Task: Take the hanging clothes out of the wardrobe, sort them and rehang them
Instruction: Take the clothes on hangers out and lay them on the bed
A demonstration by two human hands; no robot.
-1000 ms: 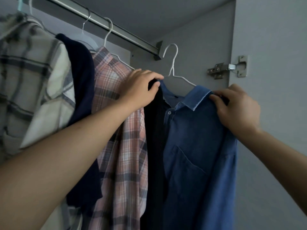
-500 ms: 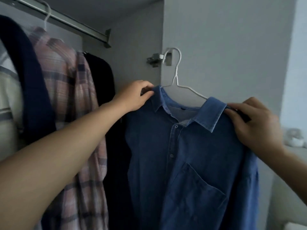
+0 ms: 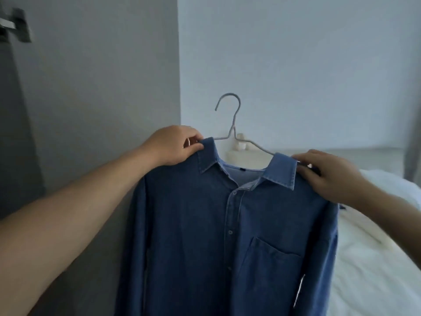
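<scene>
A blue denim shirt with a chest pocket hangs on a white wire hanger in front of me, clear of the wardrobe. My left hand pinches the shirt's left shoulder by the collar. My right hand grips the right shoulder over the hanger's end. The hanger's hook is free in the air, hooked on nothing. The rail and the other clothes are out of view.
The open grey wardrobe door stands on the left, with a metal hinge at its top left. A bed with white bedding lies to the right, against a pale wall.
Both hands have carried the denim shirt on its hanger to the right, away from the rail. The plaid and dark garments have left the view and the bed has come in.
</scene>
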